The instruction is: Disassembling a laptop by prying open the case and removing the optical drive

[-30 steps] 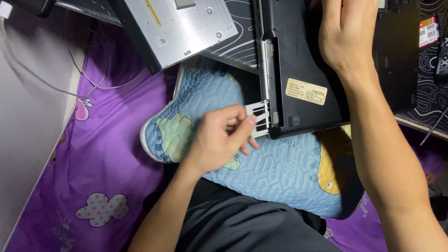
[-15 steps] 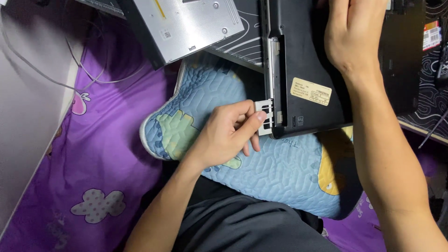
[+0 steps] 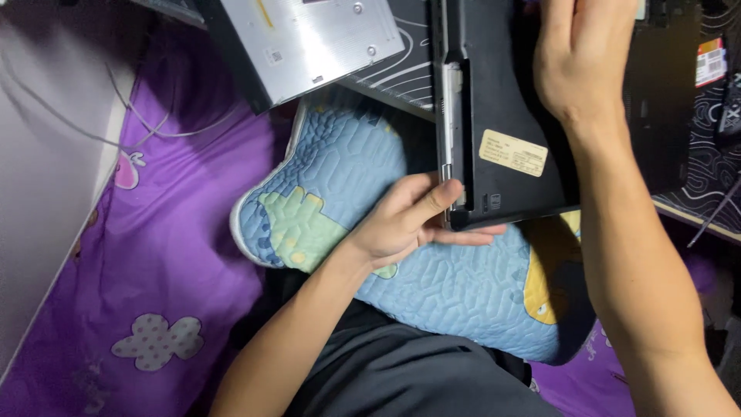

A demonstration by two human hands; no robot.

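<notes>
Head camera looks straight down onto a purple bedsheet printed with pale cloud shapes, which spreads out to the left of and below both hands. On it, under the left hand, lies a quilted blue cushion with green and yellow patches, reaching from left of that hand across to beneath the right forearm. Dark grey clothing on the person's lap shows below the cushion, nearer the camera than either hand.

Above the cushion, an upturned black laptop lies with its underside facing up, a pale rectangular label just right of the left thumb. The right hand rests flat on that underside, fingers together and extended, palm down, pressing rather than gripping anything. The left hand sits at the laptop's near left corner: its thumb lies against the silver edge strip of the side slot, while the fingers pass under the corner, so the hand pinches the laptop's corner between thumb and fingers. Whether a small part sits under the thumb cannot be told.

Up and to the left of the left hand, well apart from it, lies a flat silver optical drive on a black patterned mat. Thin white cables trail farther left.
</notes>
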